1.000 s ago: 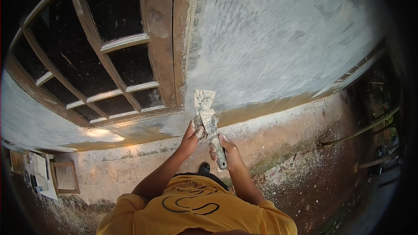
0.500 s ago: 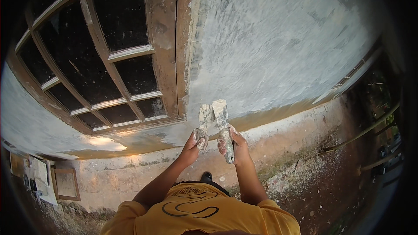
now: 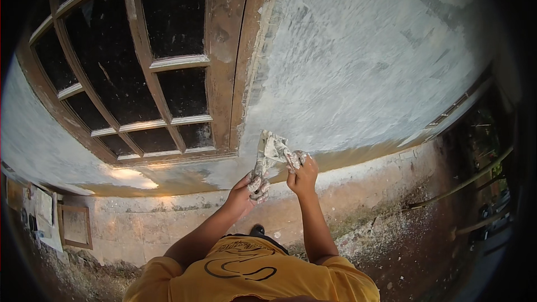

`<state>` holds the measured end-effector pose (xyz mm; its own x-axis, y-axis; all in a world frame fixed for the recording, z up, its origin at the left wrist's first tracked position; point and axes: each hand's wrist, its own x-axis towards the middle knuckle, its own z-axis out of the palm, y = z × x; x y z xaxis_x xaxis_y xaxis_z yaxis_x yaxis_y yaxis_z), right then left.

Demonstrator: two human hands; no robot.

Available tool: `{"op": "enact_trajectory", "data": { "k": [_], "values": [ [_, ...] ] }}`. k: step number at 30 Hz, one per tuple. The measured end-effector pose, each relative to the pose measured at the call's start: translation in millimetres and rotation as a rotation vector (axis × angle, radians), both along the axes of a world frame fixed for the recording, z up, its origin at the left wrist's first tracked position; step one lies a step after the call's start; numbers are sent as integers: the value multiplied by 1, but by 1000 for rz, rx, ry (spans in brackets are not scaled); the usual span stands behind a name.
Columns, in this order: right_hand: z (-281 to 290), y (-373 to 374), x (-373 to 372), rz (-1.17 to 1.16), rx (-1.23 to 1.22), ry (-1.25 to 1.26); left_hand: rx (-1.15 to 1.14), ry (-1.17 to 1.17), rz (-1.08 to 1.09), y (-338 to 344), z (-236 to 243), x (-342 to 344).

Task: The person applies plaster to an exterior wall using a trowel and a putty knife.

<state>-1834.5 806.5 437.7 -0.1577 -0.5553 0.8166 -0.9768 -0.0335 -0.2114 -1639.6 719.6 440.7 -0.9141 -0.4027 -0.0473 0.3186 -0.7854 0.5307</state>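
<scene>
My left hand (image 3: 244, 193) is closed round the handle of a putty knife (image 3: 261, 159), its blade pointing up toward the wall. Closed on a second putty knife (image 3: 277, 147), my right hand (image 3: 304, 173) is turned so that this blade slants leftward across the first one. Whitish putty coats both blades and smears the fingers of both hands. The blades overlap, so where one ends and the other begins is hard to make out. Behind them rises a wall (image 3: 341, 67) with streaky white and grey coating.
A brown wooden window frame (image 3: 224, 50) with dark panes fills the upper left. Along the wall's foot runs a worn, paint-spattered ledge (image 3: 358, 184). A small wooden frame (image 3: 75, 226) stands at the lower left, and poles (image 3: 464, 184) jut in at the right.
My right hand has turned and risen, tilting its putty knife from upright to a leftward slant over the other blade. My left hand stays nearly in place. The view has shifted slightly.
</scene>
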Motion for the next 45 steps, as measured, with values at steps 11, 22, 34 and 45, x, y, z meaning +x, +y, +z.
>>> {"op": "enact_trajectory", "data": {
  "k": [11, 22, 34, 45],
  "values": [
    [-9, 18, -59, -87, 93, 184, 101, 60, 32, -8, -5, 4],
    [26, 42, 75, 612, 60, -1774, -154, 154, 219, -19, -47, -25],
    [32, 29, 69, 636, 70, -1906, -341, 88, 158, -7, -38, -30],
    [19, 21, 41, 659, 63, -1620, -50, 45, 69, 4, -8, -14]
  ]
}}
